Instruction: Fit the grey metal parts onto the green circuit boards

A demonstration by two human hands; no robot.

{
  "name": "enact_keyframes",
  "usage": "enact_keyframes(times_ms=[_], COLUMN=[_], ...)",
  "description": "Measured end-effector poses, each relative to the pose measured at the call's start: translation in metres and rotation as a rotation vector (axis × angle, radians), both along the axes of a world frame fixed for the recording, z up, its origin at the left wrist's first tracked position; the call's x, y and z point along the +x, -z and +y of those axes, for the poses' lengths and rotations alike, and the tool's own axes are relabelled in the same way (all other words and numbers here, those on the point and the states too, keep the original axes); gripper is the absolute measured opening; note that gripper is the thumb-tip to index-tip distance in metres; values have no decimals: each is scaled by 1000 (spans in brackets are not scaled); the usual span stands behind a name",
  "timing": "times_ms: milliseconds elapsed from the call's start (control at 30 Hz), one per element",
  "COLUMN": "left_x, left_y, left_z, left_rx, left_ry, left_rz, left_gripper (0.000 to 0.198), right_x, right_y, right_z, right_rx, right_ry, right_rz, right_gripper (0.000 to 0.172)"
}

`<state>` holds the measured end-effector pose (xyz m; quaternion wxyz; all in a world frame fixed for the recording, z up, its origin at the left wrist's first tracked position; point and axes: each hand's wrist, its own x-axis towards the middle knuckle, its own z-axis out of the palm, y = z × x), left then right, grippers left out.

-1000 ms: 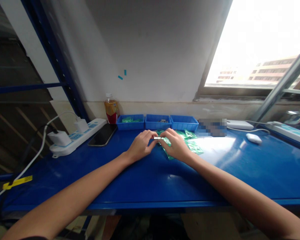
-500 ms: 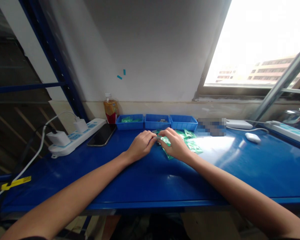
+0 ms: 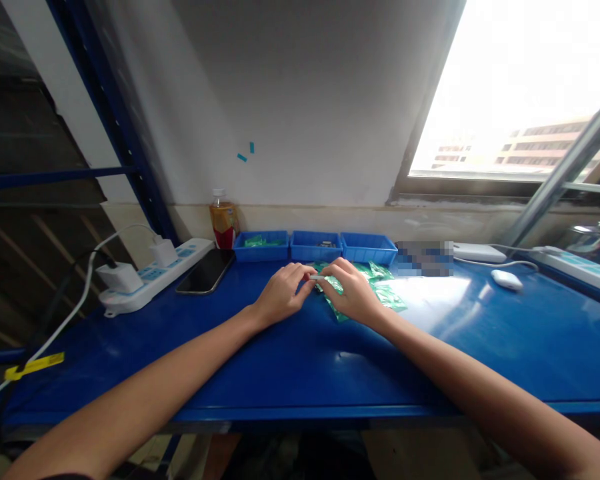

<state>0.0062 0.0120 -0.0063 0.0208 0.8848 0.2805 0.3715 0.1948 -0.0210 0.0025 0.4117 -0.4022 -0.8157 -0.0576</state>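
Left hand (image 3: 280, 294) and right hand (image 3: 354, 293) both have fingers (image 3: 305, 289) pinching the white bit (image 3: 317, 277), over the counter (image 3: 290, 367) by the green packets (image 3: 391, 297). Looks like two-handed fiddling imo, so the next move calls for a light, steady grip

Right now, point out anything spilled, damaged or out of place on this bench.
No spill or damage stands out. Green packets lie in a loose, uneven heap by the right hand, outside the blue trays. A pixelated patch hides something just right of the trays.
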Motion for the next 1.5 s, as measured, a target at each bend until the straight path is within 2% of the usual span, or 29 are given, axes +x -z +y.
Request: enact_keyframes(times_ms=[433, 600, 800, 1233, 1333, 1500], left_x=[0, 0, -1, 0, 0, -1], left_y=[0, -1, -1, 0, -1, -2], left_z=[0, 0, 0, 1, 1, 0], left_rx=[41, 27, 15, 52, 46, 30], left_ry=[-25, -26, -17, -3, -9, -6], left_rz=[-20, -12, 2, -34, -21, -13], left_gripper=[20, 21, 22, 19, 20, 22], right_x=[1, 0, 0, 0, 0, 0], right_y=[0, 0, -1, -1, -1, 0], right_z=[-1, -1, -2, 0, -1, -1], right_rx=[-4, 25, 19, 19, 26, 40], right_ry=[3, -36, -50, -30, -29, -50], right_rz=[16, 17, -4, -1, 8, 3], right_gripper=[10, 18, 8, 12, 8, 18])
